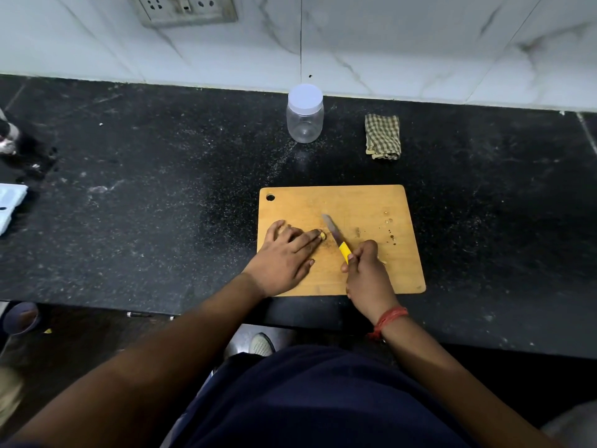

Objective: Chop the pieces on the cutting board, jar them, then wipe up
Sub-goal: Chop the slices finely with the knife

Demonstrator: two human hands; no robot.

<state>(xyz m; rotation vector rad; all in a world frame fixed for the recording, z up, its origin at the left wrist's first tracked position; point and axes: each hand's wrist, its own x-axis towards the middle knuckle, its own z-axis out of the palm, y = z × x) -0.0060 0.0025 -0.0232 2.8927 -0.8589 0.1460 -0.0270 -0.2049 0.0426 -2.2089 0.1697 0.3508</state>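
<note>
A wooden cutting board lies on the black counter. My left hand lies flat on its left part, straight fingers pressing down on small pale pieces, mostly hidden under the fingertips. My right hand grips the yellow handle of a knife; its blade points up-left, just right of the pieces. A clear jar with a white lid on stands behind the board. A folded checked cloth lies to the right of the jar. A few crumbs dot the board's right side.
The black stone counter runs to a white marble wall with a socket panel. A dark metal object and a pale blue-white item sit at the left edge. The counter's front edge is near my body.
</note>
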